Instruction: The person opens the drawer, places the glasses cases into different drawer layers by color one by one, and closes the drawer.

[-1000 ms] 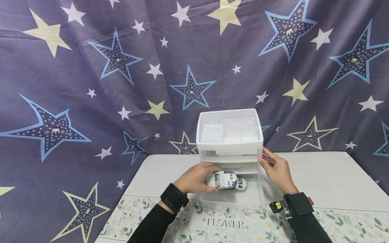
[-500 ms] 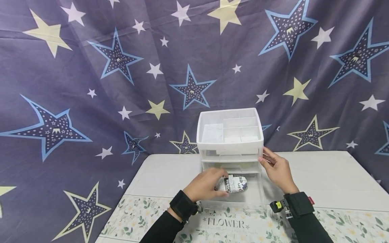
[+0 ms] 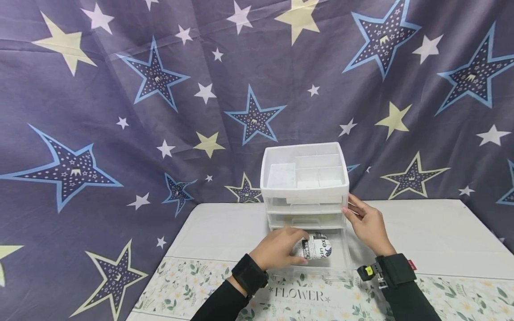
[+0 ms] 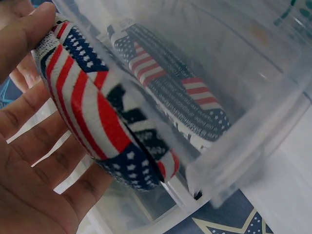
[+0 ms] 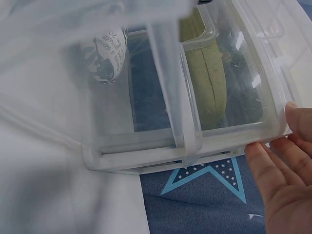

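Note:
A white storage unit (image 3: 305,194) with clear drawers stands on the table, its lowest drawer (image 3: 309,271) pulled out. Over this drawer my left hand (image 3: 278,250) holds a rounded, elongated fabric item (image 3: 317,246) between thumb and fingers. The left wrist view shows flag and newspaper print on the fabric item (image 4: 87,107); a similar shape (image 4: 170,80) appears through the clear wall, perhaps its reflection. Thumb on the front edge and fingers along the side, my right hand (image 3: 369,225) grips the unit's right corner. My left hand covers the item's near end.
An olive-green item (image 5: 207,78) shows through clear plastic in the right wrist view. The unit's divided top tray (image 3: 281,176) is above the drawers. A floral "FLOWER" cloth (image 3: 299,294) covers the table's front; a star-patterned curtain (image 3: 225,71) hangs behind.
My left hand has moved right and slightly down, carrying the printed fabric item further over the lowest drawer; more of the item is now hidden. My right hand has stayed on the unit's corner.

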`<state>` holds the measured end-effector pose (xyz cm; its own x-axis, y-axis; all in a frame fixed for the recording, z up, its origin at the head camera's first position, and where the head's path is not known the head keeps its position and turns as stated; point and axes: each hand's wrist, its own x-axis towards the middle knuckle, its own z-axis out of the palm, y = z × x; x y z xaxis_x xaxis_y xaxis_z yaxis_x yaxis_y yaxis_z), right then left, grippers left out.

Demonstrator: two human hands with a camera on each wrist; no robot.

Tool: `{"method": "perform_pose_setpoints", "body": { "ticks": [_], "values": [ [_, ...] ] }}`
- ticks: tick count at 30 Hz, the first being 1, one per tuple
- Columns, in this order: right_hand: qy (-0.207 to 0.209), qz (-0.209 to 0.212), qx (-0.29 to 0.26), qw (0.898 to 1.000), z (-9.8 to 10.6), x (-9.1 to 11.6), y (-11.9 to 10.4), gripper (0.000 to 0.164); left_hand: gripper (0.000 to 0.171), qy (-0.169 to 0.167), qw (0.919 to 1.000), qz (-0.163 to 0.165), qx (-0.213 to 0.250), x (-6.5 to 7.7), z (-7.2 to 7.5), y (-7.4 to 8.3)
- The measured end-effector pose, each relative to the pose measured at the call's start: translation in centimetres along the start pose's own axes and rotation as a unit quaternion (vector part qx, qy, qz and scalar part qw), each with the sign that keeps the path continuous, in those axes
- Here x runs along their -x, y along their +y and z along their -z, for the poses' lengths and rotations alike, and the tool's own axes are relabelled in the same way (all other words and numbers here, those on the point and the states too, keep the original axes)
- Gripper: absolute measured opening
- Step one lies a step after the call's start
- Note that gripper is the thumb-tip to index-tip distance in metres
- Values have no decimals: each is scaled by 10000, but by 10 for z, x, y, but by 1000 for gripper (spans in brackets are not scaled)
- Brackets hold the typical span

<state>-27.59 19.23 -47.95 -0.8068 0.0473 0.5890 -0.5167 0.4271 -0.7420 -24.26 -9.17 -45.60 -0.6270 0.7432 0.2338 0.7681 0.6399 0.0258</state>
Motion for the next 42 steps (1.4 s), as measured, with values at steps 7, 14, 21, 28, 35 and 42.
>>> {"method": "perform_pose_setpoints", "body": {
  "ticks": [7, 14, 21, 28, 35, 42],
  "values": [
    [17, 44, 38, 10000, 1, 0, 0, 51, 63, -225, 9995, 212, -31, -1, -7, 3],
    [-14, 23, 21, 10000, 1, 0, 1, 51, 63, -383, 9989, 207, -172, -1, -13, 3],
    [-15, 77, -58, 10000, 1, 0, 2, 51, 63, -451, 9988, 197, -70, -1, -14, 2],
    [11, 93, -82, 9999, 0, 0, 3, 51, 60, -621, 9978, 217, 53, -1, -14, 0],
    [22, 72, -99, 9999, -1, 0, 3, 50, 55, -701, 9971, 205, 196, -4, -16, -5],
    [11, 90, -59, 9999, 0, 0, 2, 51, 50, -641, 9978, 6, 168, -3, -19, -8]
  ]
}}
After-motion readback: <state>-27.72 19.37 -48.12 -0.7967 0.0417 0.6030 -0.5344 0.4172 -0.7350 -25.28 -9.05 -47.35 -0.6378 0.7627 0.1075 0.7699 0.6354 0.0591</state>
